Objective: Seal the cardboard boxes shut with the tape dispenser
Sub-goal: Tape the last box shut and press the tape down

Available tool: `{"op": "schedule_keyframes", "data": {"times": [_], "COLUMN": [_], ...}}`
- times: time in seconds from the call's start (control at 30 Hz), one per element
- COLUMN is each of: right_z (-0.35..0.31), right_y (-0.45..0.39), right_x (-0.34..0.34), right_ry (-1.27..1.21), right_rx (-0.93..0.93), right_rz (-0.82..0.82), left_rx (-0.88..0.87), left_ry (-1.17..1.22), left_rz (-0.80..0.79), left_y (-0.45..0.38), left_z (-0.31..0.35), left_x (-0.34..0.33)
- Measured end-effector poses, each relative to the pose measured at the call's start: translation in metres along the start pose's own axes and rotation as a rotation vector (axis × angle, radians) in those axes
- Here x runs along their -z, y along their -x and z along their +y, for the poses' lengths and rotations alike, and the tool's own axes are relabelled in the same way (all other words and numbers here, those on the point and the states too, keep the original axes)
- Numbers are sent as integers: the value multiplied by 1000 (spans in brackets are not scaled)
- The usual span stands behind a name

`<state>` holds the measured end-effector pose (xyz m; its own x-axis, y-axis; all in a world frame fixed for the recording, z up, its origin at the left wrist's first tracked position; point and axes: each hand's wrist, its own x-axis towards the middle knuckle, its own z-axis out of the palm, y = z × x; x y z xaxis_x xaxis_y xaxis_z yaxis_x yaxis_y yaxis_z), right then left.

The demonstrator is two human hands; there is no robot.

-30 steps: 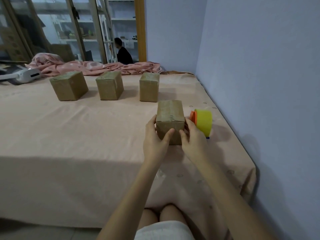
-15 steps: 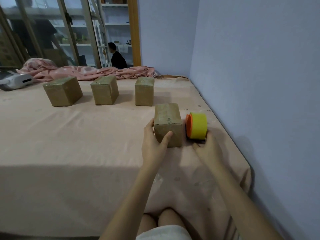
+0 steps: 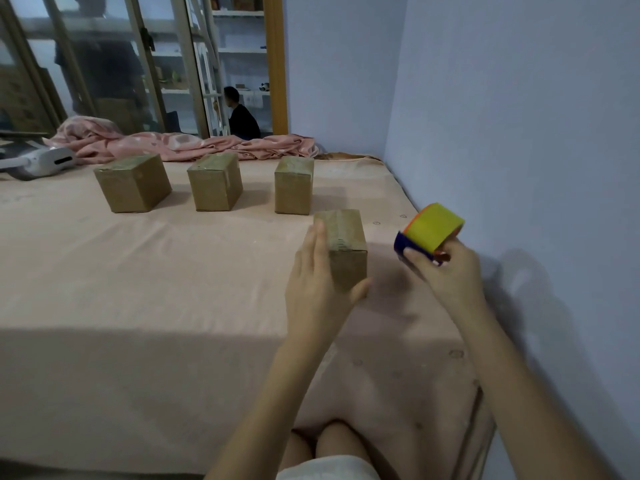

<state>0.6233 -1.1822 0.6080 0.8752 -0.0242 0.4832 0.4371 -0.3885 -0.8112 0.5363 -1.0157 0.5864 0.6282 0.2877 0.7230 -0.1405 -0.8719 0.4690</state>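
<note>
A small cardboard box (image 3: 344,242) stands on the pink bed sheet in front of me. My left hand (image 3: 317,292) holds it, fingers along its left side and thumb across its near face. To its right my right hand (image 3: 446,273) grips the tape dispenser (image 3: 429,233), a yellow roll with an orange rim on a blue body, lifted off the sheet and tilted. Three more cardboard boxes stand in a row farther back: left (image 3: 133,183), middle (image 3: 215,181) and right (image 3: 294,185).
The bed (image 3: 138,289) fills the view; its near edge drops off in front of my knees. A lilac wall (image 3: 519,133) runs close along the right. A crumpled pink blanket (image 3: 194,145) and a white device (image 3: 45,161) lie at the back. A person sits beyond the glass doors.
My right hand left the box, reached to the tape dispenser beside it, closed round it and lifted it off the sheet. My left hand stayed on the box.
</note>
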Motion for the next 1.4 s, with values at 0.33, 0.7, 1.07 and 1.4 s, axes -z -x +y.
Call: {"op": "schedule_keyframes", "data": {"times": [0.33,0.7,1.07,1.4], "right_z": [-77,-72,-81,-84], "right_y": [14,26,30,36], "right_x": [36,9,-23,-46], "right_ry": [-830,-361,-799,-921], "right_rx": [-177,134,-100,-207], "right_rz": [102,-69,150,196], "left_rx": [-104,-42,492,643], "left_ry": [161,466,1238,897], "left_rz": [-76,-342,-368,-84], "left_y": [-2,-21,-6,-19], "left_z": [62,41,7,12], "left_x": [0,33,38,30]}}
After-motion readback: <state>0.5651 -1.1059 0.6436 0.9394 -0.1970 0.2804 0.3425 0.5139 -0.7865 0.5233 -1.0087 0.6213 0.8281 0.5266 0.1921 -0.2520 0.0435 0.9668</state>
